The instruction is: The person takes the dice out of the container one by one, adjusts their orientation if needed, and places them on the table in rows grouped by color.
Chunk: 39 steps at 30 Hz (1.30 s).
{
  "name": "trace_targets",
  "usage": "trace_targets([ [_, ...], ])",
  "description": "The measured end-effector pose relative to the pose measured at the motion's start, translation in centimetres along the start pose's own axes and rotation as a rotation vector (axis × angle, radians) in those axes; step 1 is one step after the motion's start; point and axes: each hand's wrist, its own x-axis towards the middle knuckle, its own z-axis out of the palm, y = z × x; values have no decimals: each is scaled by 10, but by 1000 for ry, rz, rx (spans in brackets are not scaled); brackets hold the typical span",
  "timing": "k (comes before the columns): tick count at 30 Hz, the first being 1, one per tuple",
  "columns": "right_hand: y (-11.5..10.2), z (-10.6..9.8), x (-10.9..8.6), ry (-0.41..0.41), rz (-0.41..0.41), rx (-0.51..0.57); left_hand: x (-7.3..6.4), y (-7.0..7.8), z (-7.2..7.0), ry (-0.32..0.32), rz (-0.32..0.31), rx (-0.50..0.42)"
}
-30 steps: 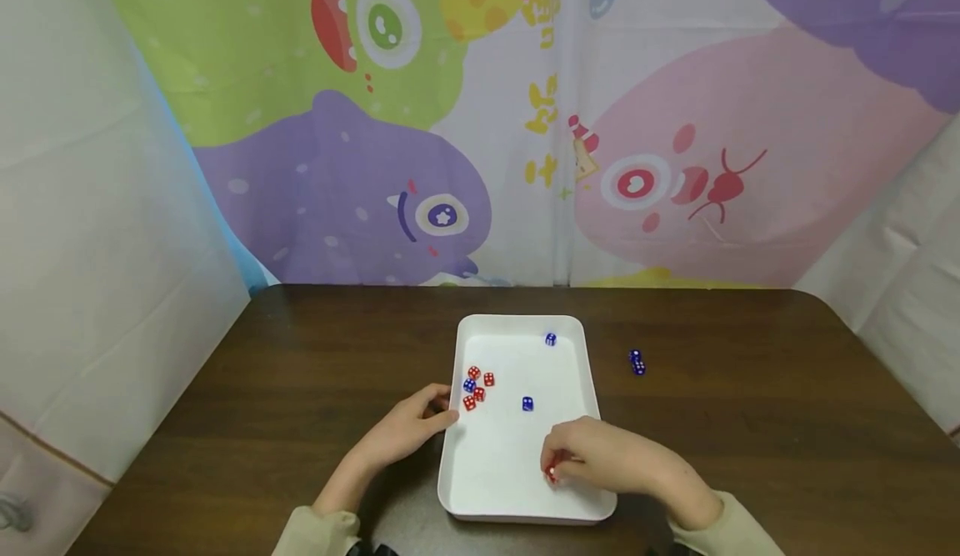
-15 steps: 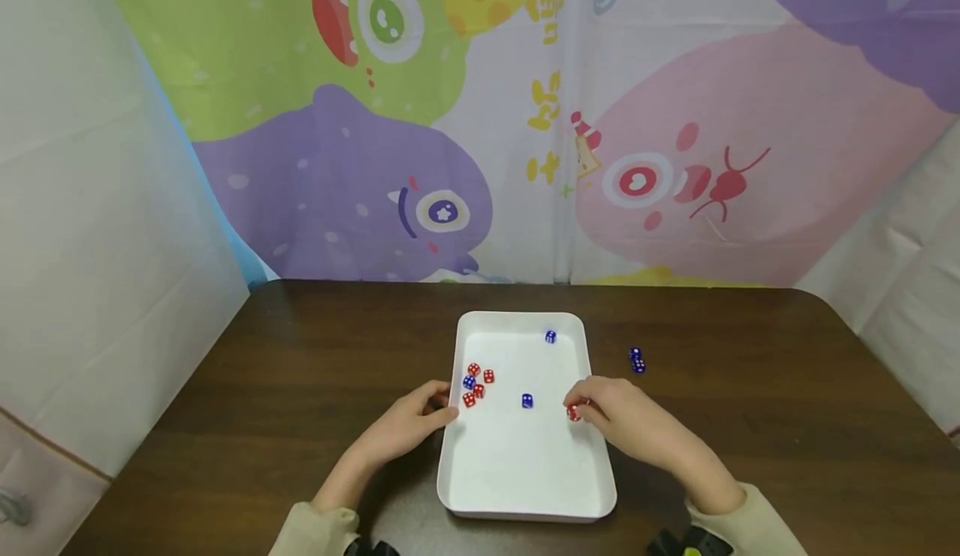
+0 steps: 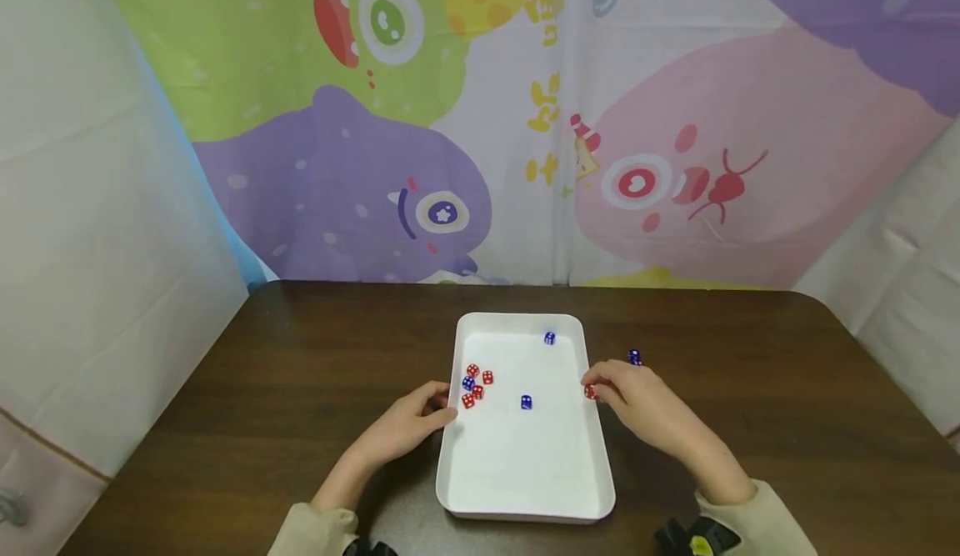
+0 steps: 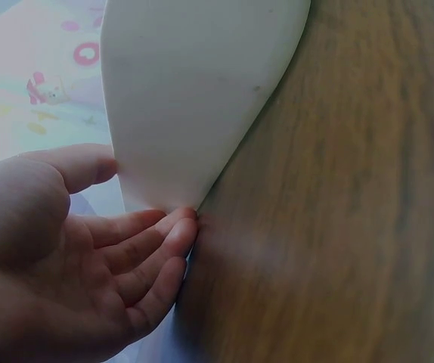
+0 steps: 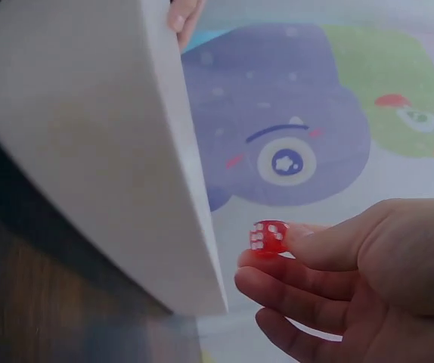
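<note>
A red die (image 3: 590,392) with white pips is pinched between the thumb and fingers of my right hand (image 3: 633,393), over the right rim of the white tray (image 3: 525,473). The right wrist view shows this red die (image 5: 268,237) above the rim, apart from the tray wall. My left hand (image 3: 405,427) touches the tray's left side. In the left wrist view its thumb meets the rim and its loosely bent fingers (image 4: 145,257) rest against the outer wall. Inside the tray lie a blue die (image 3: 527,403) near the middle and another blue die (image 3: 550,338) towards the back.
By the tray's left wall several red dice (image 3: 477,392) cluster around a blue die (image 3: 468,383). On the dark wooden table (image 3: 750,373), right of the tray, blue dice (image 3: 634,357) lie partly hidden behind my right hand. A cartoon-printed curtain (image 3: 375,206) hangs behind the table.
My right hand has carried the red die from the tray's lower right, away from me and rightward, to the right rim. The left hand has stayed in place.
</note>
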Motion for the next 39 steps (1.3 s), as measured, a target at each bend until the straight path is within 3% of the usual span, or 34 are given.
trace_targets([
  [14, 34, -4, 0, 132, 2, -96, 0, -1, 1, 10, 1, 8],
  [39, 80, -26, 3, 162, 107, -220, 0, -2, 1, -5, 9, -12],
])
